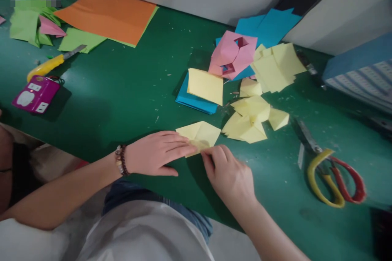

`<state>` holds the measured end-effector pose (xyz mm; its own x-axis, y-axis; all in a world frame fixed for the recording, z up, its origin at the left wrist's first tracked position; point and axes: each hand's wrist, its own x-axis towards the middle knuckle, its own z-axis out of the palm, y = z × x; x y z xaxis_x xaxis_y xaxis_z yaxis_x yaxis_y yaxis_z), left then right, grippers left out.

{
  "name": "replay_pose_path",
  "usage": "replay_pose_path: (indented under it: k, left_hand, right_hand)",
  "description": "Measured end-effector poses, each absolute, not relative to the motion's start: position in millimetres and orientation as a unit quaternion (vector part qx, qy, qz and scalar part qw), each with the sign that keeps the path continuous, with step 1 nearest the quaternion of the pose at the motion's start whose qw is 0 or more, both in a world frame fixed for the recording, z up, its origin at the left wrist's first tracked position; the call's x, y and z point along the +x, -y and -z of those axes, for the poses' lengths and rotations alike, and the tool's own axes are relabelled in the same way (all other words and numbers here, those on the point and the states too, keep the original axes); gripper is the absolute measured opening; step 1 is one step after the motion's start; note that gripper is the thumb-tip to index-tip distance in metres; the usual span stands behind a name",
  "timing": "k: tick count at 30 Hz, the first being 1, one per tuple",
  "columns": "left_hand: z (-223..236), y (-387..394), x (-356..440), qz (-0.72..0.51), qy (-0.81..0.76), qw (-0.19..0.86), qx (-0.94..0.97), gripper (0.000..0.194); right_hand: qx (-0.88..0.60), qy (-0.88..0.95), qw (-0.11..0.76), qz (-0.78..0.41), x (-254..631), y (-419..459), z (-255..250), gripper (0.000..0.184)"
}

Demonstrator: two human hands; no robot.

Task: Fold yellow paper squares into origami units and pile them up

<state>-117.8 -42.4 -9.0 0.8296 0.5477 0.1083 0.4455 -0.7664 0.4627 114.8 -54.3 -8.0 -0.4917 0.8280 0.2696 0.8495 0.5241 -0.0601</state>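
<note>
White shirt at bottom; left hand lies flat on folded yellow paper near the desk front edge, right hand pinching its corner: apparently creasing, the fold needing firm pressure.

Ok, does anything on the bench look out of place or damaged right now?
Mainly litter: small paper scraps are strewn across the green work surface, which looks untidy beside the paper piles. The pink folded paper also has square openings, though I can't tell whether they're cut or folded.
</note>
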Motion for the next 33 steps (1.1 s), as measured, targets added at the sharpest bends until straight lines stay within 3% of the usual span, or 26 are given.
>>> replay_pose_path:
  k: [12,18,24,33]
  left_hand:
    - [9,42,-116,-0.134,-0.266,0.234,0.925,0.059]
    - [8,41,-117,-0.140,-0.284,0.243,0.917,0.069]
    - [8,39,-118,-0.135,-0.291,0.276,0.906,0.079]
    - [12,40,-118,-0.154,-0.268,0.227,0.924,0.063]
  right_hand:
    - [-0.386,0.905,0.167,-0.055,97,63,-3,0.026]
    - [-0.325,0.925,0.194,0.032,108,38,1,0.024]
    - [-0.291,0.933,0.211,0.012,105,31,9,0.028]
    - [-0.345,0.907,0.226,-0.090,120,39,-3,0.026]
